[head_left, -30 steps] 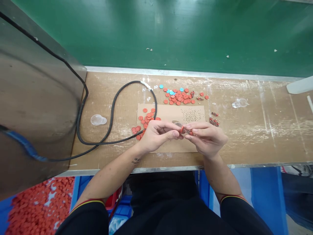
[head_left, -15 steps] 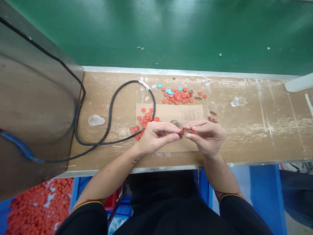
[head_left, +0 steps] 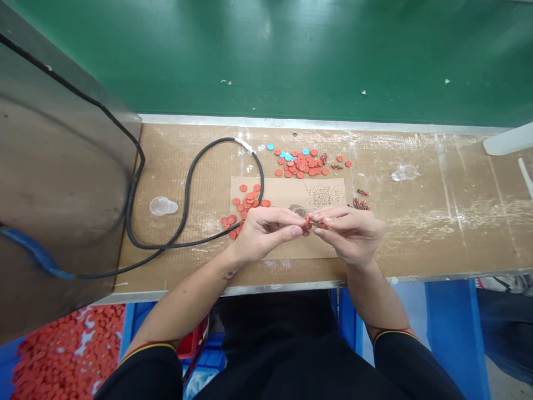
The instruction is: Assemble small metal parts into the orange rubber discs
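Observation:
Above the cardboard sheet [head_left: 291, 186], my left hand [head_left: 266, 232] pinches a red disc [head_left: 308, 223] between thumb and forefinger. Facing it, my right hand [head_left: 353, 230] has its thumb and forefinger closed on a small red-and-metal part [head_left: 318, 224], which touches the disc. Red discs [head_left: 250, 199] lie on the left of the sheet beside my left hand. Tiny dark pieces [head_left: 323, 194] are scattered on its right. A small round metallic item [head_left: 298, 210] shows just behind my fingertips. Several red-and-metal parts [head_left: 361, 204] lie behind my right hand.
Red and blue discs [head_left: 302, 164] lie farther back. A black cable [head_left: 187, 183] loops across the left of the table, near a clear plastic piece [head_left: 163, 206]. Another clear piece [head_left: 405, 173] is at right. A metal box [head_left: 62, 166] stands far left; red discs fill a bin [head_left: 70, 350] below.
Both hands have shifted very slightly left. The red-and-metal part is tilted a little differently between my fingertips. The camera view has moved slightly.

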{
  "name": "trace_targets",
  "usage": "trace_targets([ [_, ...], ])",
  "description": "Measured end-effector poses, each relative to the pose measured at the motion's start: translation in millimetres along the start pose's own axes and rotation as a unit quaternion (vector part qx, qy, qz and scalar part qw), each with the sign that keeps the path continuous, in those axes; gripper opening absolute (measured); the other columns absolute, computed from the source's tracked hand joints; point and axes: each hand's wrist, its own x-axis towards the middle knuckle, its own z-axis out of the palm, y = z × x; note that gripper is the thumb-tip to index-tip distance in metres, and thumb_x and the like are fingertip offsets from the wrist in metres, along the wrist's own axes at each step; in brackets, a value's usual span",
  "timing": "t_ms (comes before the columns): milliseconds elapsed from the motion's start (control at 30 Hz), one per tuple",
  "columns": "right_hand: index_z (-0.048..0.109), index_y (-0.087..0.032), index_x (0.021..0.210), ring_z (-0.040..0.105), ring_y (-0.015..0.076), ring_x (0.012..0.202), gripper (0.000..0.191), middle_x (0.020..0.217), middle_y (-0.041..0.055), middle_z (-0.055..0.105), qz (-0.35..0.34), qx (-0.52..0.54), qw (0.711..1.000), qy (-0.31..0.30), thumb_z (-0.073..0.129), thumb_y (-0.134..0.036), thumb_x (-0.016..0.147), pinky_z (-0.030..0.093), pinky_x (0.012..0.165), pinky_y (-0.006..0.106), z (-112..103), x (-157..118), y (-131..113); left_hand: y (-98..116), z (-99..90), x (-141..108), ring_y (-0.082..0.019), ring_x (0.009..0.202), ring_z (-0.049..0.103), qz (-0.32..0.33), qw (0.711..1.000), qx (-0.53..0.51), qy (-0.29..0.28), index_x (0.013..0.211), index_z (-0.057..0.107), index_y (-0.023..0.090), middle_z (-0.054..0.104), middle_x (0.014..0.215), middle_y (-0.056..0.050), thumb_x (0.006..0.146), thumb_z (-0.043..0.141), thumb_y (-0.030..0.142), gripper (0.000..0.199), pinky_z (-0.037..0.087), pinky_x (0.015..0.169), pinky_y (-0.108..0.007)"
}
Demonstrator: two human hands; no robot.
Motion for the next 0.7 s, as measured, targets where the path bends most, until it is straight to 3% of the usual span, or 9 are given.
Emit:
trace_targets([
  [467, 0.078, -0.036, 0.123, 0.084, 0.0184, 0.094, 0.046, 0.105, -0.0008, 0.086, -0.024, 0.012, 1.000, -0.014, 0.079, -0.005, 0.088, 0.074, 0.084, 0.033, -1, 0, 0, 3, 0.0, 1, -0.017, 0.075, 0.079, 0.025, 0.999, 0.021, -0.012, 0.098, 0.087, 0.023, 0.083, 0.084, -0.010, 0.090, 0.084, 0.025, 0.009, 0.066, 0.070, -0.023],
  [700, 0.079, -0.033, 0.117, 0.084, 0.0168, 0.088, 0.032, 0.100, -0.0001, 0.086, -0.080, -0.016, 0.996, 0.031, 0.080, -0.013, 0.091, 0.073, 0.078, 0.030, 8, 1, 5, 11, -8.2, 2, -0.016, 0.067, 0.076, 0.042, 0.988, 0.144, -0.025, 0.095, 0.087, 0.023, 0.082, 0.085, -0.011, 0.089, 0.084, 0.032, 0.012, 0.060, 0.057, -0.023],
])
